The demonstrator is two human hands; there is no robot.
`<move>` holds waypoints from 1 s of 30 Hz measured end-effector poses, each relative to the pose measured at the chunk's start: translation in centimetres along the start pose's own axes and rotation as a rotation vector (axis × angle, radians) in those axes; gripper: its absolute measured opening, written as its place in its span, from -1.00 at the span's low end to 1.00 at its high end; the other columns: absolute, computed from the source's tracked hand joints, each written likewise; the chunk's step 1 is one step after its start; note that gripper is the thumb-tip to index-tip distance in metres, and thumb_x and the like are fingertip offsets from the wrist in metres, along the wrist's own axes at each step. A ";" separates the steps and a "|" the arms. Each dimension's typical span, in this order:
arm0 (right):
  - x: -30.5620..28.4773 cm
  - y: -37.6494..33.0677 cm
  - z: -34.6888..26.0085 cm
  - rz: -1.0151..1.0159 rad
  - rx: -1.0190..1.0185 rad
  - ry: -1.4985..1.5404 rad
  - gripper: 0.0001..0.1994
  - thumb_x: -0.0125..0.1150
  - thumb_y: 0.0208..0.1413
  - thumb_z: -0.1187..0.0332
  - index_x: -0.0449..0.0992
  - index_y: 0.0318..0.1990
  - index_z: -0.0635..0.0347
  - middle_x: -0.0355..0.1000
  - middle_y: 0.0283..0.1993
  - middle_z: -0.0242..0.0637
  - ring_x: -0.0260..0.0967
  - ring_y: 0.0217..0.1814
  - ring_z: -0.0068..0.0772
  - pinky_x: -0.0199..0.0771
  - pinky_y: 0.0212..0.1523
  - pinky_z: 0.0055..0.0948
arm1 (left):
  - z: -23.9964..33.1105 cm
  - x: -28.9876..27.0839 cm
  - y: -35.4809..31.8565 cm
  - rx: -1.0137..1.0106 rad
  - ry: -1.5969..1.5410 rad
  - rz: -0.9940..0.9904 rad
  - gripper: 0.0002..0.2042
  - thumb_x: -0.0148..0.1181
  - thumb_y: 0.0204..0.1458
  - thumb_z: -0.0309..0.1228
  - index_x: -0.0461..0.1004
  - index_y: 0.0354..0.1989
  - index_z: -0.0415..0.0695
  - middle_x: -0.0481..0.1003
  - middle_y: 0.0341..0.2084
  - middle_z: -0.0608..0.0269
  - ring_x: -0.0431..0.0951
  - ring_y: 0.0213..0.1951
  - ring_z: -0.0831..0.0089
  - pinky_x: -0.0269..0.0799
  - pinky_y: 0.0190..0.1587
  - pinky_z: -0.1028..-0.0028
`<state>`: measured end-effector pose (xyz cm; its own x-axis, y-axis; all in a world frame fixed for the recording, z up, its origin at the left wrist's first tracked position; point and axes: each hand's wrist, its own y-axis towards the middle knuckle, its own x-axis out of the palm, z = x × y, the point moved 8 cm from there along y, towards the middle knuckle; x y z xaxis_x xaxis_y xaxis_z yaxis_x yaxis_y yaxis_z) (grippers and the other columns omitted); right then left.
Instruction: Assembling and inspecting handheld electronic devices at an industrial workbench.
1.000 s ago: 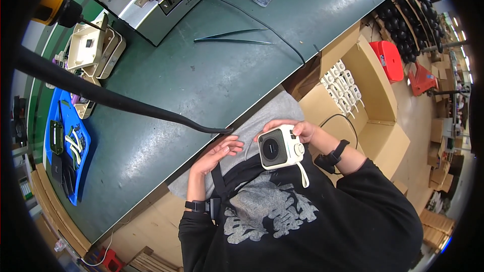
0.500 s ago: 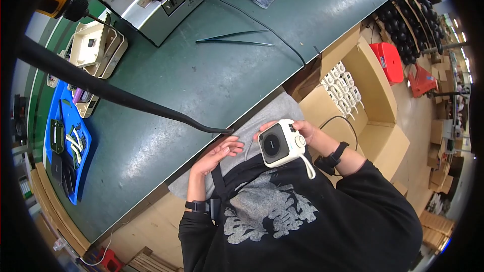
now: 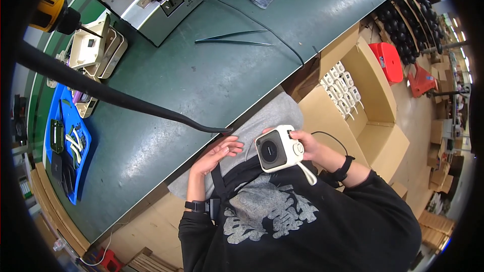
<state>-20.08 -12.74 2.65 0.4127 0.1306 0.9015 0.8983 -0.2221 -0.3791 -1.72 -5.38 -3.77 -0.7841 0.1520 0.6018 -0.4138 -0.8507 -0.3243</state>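
Note:
My right hand (image 3: pixel 308 144) grips a cream, box-shaped device (image 3: pixel 279 148) with a dark speaker-like round front, a knob on its side and a strap loop. It is held above my lap, over a grey cloth (image 3: pixel 275 108), with its dark face turned up. My left hand (image 3: pixel 218 155) lies palm up with fingers apart near the bench edge, holding nothing. It is beside the device but not touching it.
The green bench (image 3: pixel 166 85) carries tweezers (image 3: pixel 234 37), a metal feeder machine (image 3: pixel 151 5), cream housings (image 3: pixel 93 45) and a blue tray (image 3: pixel 75 121) of parts. A yellow power screwdriver (image 3: pixel 53 14) hangs at upper left. To the right, an open carton (image 3: pixel 378 85) holds several similar cream devices.
The device in my right hand has shifted slightly down and left, and my right-hand grip has changed along its edge. The hanging screwdriver has swung a little. My left hand has stayed still.

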 end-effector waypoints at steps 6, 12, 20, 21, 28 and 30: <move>0.9 -0.1 1.0 0.038 0.023 0.028 -0.29 0.14 0.10 0.22 0.04 0.35 0.32 0.28 0.26 -0.04 0.34 0.23 -0.18 0.37 0.21 -0.24 | 0.3 0.2 -0.1 0.002 0.002 0.002 -0.43 0.04 0.21 -0.13 0.15 0.29 -0.22 0.39 0.11 0.01 0.39 0.14 0.27 0.27 0.16 0.37; 1.1 0.4 1.4 0.010 -0.004 -0.328 -0.31 0.18 0.01 0.27 0.10 0.32 0.21 0.28 0.19 -0.20 0.33 0.19 -0.36 0.43 0.13 -0.38 | 0.2 0.1 -0.1 -0.005 0.005 0.011 -0.41 0.05 0.20 -0.11 0.16 0.28 -0.23 0.39 0.11 0.00 0.40 0.13 0.27 0.28 0.16 0.36; 1.7 0.5 1.3 0.040 -0.082 -0.381 -0.36 0.22 -0.01 0.21 0.19 0.23 0.22 0.33 0.11 -0.20 0.37 0.12 -0.40 0.47 0.06 -0.41 | 0.3 0.1 0.1 0.016 -0.002 0.007 -0.49 0.00 0.24 -0.18 0.18 0.28 -0.23 0.41 0.09 0.05 0.43 0.12 0.29 0.30 0.13 0.39; 1.9 0.5 1.3 0.051 -0.085 -0.353 -0.37 0.22 0.00 0.19 0.20 0.22 0.22 0.33 0.11 -0.19 0.37 0.11 -0.39 0.47 0.06 -0.41 | 0.3 0.1 0.1 0.012 -0.004 0.006 -0.49 0.00 0.25 -0.18 0.18 0.28 -0.23 0.41 0.09 0.05 0.42 0.12 0.29 0.30 0.14 0.39; 2.1 0.9 1.3 0.021 -0.069 -0.258 -0.39 0.21 0.02 0.13 0.22 0.18 0.25 0.32 0.15 -0.13 0.36 0.13 -0.34 0.41 0.14 -0.37 | 0.1 0.1 0.0 0.011 0.004 0.005 -0.49 -0.02 0.26 -0.18 0.17 0.29 -0.22 0.41 0.09 0.05 0.42 0.12 0.31 0.30 0.14 0.39; 2.1 0.9 1.2 0.011 -0.088 -0.221 -0.37 0.20 0.02 0.15 0.19 0.21 0.25 0.28 0.20 -0.11 0.32 0.19 -0.29 0.39 0.17 -0.34 | 0.1 0.1 0.0 0.009 0.002 0.005 -0.49 -0.02 0.26 -0.18 0.16 0.29 -0.22 0.41 0.09 0.06 0.42 0.12 0.31 0.30 0.14 0.39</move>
<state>-18.24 -11.54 3.94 0.4537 0.3338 0.8263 0.8812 -0.3064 -0.3601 -1.75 -5.44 -3.62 -0.7871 0.1486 0.5986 -0.4057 -0.8557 -0.3211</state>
